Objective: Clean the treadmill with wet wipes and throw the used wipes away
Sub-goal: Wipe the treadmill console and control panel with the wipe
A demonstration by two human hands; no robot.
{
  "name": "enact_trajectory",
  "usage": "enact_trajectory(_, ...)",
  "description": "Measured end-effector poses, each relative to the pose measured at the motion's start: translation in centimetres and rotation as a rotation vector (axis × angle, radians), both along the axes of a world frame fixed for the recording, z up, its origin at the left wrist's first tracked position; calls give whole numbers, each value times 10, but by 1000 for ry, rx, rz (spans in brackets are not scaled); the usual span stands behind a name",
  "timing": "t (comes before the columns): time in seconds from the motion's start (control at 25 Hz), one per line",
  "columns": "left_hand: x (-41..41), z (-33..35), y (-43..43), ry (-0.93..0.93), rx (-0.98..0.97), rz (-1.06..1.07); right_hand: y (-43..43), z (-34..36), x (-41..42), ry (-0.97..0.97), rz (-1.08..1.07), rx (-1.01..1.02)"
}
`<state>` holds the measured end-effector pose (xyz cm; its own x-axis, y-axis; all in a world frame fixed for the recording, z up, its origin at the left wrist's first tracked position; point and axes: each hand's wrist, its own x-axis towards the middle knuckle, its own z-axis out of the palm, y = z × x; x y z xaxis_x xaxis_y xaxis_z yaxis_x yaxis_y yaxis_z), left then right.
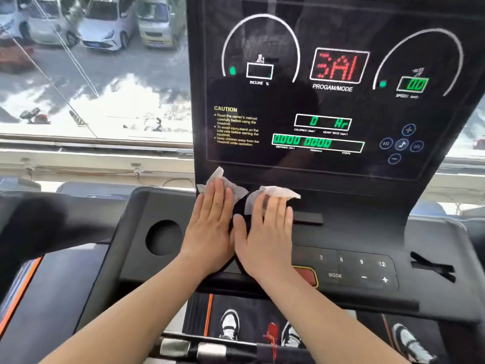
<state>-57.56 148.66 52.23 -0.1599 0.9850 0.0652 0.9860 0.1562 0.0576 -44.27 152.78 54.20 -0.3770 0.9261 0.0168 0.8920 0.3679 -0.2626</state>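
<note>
A black treadmill console (168,258) fills the view, with a lit display panel (333,101) rising above it. My left hand (210,232) lies flat with straight fingers, pressing a white wet wipe (217,179) against the console just below the panel's left corner. Beside it, thumbs almost touching, my right hand (265,237) presses a second white wipe (278,193) onto the same surface. Each wipe sticks out crumpled beyond the fingertips.
A round cup recess (164,237) sits left of my hands. Number, MODE and plus/minus buttons (359,269) and a red stop button (305,275) lie to the right. The belt and shoes (231,324) show below. A window over parked cars (105,27) is at the left.
</note>
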Motion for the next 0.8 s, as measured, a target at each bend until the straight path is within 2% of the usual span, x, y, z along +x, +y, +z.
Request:
enact_trajectory(0.2, -2, -16, -25, -32, -89, -35, -12, -11, 7, -121, 320, 45)
enact_trajectory(0.28, 0, -21, -33, -50, -101, -43, -16, -13, 14, -141, 368, 26)
enact_trajectory(0.44, 21, -25, -39, -101, -92, -53, -22, -11, 40, -154, 354, -15)
enact_trajectory(0.8, 130, 9, -16, -179, -286, -274, -7, -11, 156, -203, 176, -23)
